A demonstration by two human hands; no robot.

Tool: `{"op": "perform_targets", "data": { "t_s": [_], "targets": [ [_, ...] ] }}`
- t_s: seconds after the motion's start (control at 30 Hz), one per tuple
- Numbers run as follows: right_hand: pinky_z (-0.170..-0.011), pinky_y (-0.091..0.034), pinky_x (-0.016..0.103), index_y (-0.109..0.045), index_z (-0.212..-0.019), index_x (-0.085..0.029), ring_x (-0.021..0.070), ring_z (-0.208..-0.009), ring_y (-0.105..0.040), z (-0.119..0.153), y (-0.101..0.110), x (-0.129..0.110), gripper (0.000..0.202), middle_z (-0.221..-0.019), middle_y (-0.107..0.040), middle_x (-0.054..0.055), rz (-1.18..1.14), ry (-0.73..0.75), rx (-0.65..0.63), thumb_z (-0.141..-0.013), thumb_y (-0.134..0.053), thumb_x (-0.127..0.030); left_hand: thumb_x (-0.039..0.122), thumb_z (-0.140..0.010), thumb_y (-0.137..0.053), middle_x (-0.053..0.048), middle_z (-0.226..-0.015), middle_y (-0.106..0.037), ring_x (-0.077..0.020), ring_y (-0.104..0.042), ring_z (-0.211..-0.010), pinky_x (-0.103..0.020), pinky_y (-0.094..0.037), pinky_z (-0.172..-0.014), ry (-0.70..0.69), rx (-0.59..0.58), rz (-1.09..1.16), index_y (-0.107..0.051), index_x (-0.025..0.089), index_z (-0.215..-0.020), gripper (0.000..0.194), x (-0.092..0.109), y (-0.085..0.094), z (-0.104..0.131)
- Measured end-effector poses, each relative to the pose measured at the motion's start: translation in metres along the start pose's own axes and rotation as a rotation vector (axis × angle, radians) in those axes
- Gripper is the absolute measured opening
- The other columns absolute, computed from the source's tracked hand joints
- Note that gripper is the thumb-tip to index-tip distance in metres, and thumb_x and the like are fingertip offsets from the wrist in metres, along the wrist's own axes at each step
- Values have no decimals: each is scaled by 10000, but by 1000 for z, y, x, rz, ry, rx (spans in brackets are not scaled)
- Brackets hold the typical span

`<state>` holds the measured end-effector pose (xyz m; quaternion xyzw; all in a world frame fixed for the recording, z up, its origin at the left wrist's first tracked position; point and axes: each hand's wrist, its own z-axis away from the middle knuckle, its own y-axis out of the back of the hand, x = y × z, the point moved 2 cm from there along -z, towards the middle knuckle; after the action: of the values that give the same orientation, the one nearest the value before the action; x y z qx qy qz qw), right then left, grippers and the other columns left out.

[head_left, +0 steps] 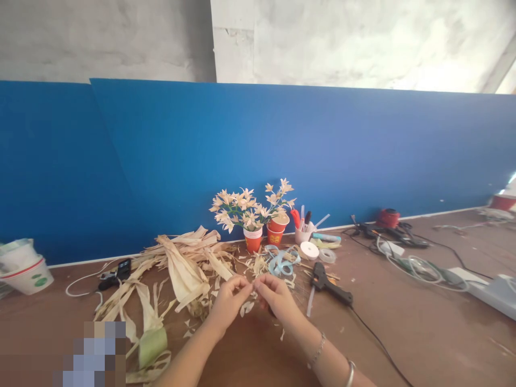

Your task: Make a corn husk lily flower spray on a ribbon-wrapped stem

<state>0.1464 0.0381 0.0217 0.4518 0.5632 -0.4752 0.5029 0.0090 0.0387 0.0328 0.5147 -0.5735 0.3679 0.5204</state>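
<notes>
The left hand (228, 305) and the right hand (279, 299) come together over the near part of the worktop (387, 317), thumb and forefinger of each pinched closed, with the tips of the two pairs almost meeting; whether their fingers (264, 280) have hold of some small piece is too fine to tell. Nearest to them, pale petal-shaped scraps (246, 308) lie on the worktop just below the joined fingertips, in the gap between the two hands. Beyond the hands, a red paper cup (253, 245) with layered white rims stands upright, and a spray of cream flowers (238, 207) on green stems rises from it. Just beside it on the right are stacked red cups (275, 237), the upper one tilted; more blossoms stand above these, though which cup takes their stems cannot be made out. Next along, a small white pot (302, 236) holds a red-handled item, a dark pen-like one and translucent sticks, all leaning at different angles. At the far left, a white tub (30, 278) with a red rim carries a crumpled whitish bundle (16, 255) in its mouth. Dried husks (183, 269) spread beside the left hand, while a black glue gun (328, 285) lies to the right of the right hand, near a white roll (309, 250) and curled blue ribbon (282, 260)
</notes>
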Motion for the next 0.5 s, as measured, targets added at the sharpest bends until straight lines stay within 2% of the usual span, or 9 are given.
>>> {"op": "perform_targets", "data": {
  "t_s": [0.13, 0.23, 0.33, 0.5],
  "targets": [
    [-397, -196, 193, -518, -669, -178, 51, -391, -284, -1, 3, 0, 337, -437, -360, -95, -2, 8, -2, -684, -637, -493, 322, -709, -656, 18, -676, -527, -109, -467, -647, -225, -375, -637, 197, 12, 431, -573, 160, -677, 184, -4, 1, 1],
    [-404, -202, 197, -534, -681, -178, 57, -403, -307, -1, 4, -2, 304, -458, -388, -84, 1, -11, -14, -676, -642, -463, 258, -689, -669, 24, -663, -519, -87, -459, -595, -214, -370, -581, 291, -24, 648, -552, 155, -669, 157, -5, 2, 1],
    [-419, -239, 200, -574, -726, -176, 65, -416, -351, 0, 6, -4, 268, -481, -427, -73, -24, -23, 7, -652, -647, -423, 220, -695, -627, 32, -621, -506, -74, -443, -530, -208, -345, -511, 341, -37, 733, -509, 159, -618, 154, -3, 3, 0],
    [-441, -262, 200, -606, -783, -170, 71, -431, -380, -1, 9, -4, 245, -486, -448, -70, -42, -22, 56, -651, -627, -377, 174, -660, -627, -28, -800, -621, -70, -498, -565, -193, -359, -480, 317, 62, 799, -507, 145, -604, 136, 2, 6, -1]
  ]
}}
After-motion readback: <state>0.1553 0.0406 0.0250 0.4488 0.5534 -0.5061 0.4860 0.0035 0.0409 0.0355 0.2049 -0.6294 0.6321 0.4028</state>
